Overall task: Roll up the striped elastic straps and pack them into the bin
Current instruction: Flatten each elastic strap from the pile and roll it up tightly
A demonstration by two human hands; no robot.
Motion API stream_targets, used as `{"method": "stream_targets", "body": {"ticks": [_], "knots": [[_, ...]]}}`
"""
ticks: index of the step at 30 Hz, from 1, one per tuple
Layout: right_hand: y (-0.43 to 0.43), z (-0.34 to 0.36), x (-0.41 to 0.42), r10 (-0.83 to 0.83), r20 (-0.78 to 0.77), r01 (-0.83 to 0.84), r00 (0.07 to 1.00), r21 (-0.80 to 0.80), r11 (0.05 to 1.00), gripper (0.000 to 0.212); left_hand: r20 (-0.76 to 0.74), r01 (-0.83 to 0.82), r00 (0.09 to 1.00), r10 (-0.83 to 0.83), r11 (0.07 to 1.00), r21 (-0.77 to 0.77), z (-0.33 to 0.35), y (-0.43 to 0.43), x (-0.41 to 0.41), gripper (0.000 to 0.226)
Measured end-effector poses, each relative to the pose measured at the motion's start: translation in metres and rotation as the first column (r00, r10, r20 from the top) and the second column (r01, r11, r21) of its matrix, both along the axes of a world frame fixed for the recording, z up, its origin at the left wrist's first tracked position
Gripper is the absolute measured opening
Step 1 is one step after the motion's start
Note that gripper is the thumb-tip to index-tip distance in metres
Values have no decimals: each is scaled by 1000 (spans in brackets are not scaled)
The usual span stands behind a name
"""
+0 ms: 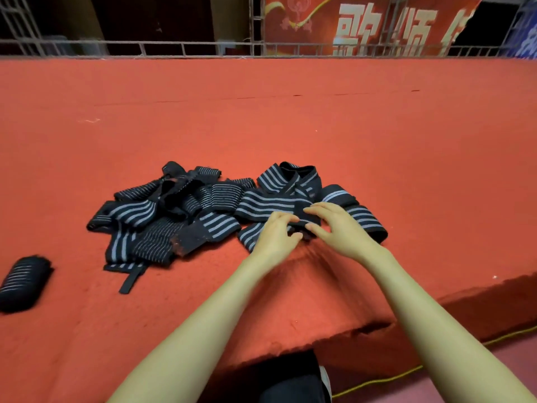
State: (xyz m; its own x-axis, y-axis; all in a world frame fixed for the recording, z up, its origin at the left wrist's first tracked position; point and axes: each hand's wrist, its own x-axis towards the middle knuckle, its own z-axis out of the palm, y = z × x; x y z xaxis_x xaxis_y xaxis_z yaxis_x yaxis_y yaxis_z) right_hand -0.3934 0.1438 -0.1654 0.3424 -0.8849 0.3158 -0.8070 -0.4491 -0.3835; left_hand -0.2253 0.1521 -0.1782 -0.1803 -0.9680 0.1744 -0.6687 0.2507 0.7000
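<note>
Left hand (276, 232) and right hand (338, 228), fingers half-curled, pinch the end of one striped strap (270, 206) near the front edge of the surface (290, 126); its length runs into the loose pile (174, 216), so rolling may drag neighbours or the elastic spring open; bin unseen.

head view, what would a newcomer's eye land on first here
The red carpet fills the view, with a dark pile of striped straps at its centre. Just right of the pile, the left hand and right hand pinch one strap. A rolled strap lies alone at the far left.
</note>
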Motion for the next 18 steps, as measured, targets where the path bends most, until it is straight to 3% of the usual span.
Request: {"method": "stream_targets", "body": {"ticks": [5, 11, 18], "knots": [[-12, -7, 73, 166, -24, -164, 986, 67, 984, 42, 74, -175, 981, 181, 982, -70, -2, 6, 81, 34], [-34, -17, 139, 204, -54, -196, 977, 135, 971, 52, 176, -298, 934, 310, 950, -93, -9, 12, 157, 41], [-80, -13, 183, 62, 6, -62, 998, 97, 993, 76, 107, -284, 950, 293, 954, -92, -10, -9, 171, 46]]}}
